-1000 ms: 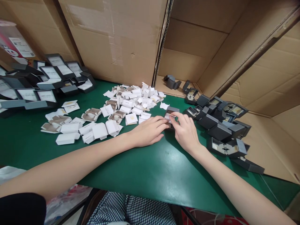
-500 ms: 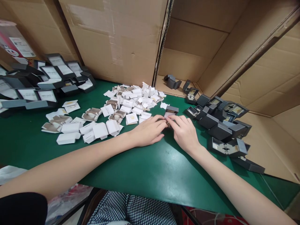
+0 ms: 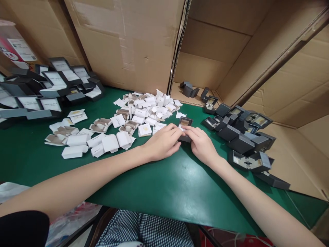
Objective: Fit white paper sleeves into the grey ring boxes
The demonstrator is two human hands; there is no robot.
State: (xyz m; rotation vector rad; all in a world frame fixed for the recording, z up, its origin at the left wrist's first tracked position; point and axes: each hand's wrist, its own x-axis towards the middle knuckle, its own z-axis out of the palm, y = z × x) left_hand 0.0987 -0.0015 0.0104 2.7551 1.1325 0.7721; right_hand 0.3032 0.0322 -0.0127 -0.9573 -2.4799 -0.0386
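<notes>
A small black hinged jewellery box [image 3: 186,121] stands on the green table between my hands, its lid raised with a brownish panel inside. My left hand [image 3: 163,142] is curled against the box's left side, fingertips over its front part. From the right, my right hand [image 3: 203,143] grips it too, fingers reaching in over a small white piece [image 3: 181,127]. The fingers hide most of the base and the white piece. To my left lie white folded inserts [image 3: 110,143], some printed, and a heap of similar white pieces [image 3: 149,109].
Open black boxes with white linings [image 3: 55,80] are piled at the far left. More black boxes [image 3: 240,142] lie at the right, some spilling into an open cardboard carton [image 3: 205,65]. A closed carton [image 3: 128,44] stands behind the white heap.
The white piece in front of the raised lid has gone lower into the box, and the lid's brownish inside shows. My left fingers have moved further over the box.
</notes>
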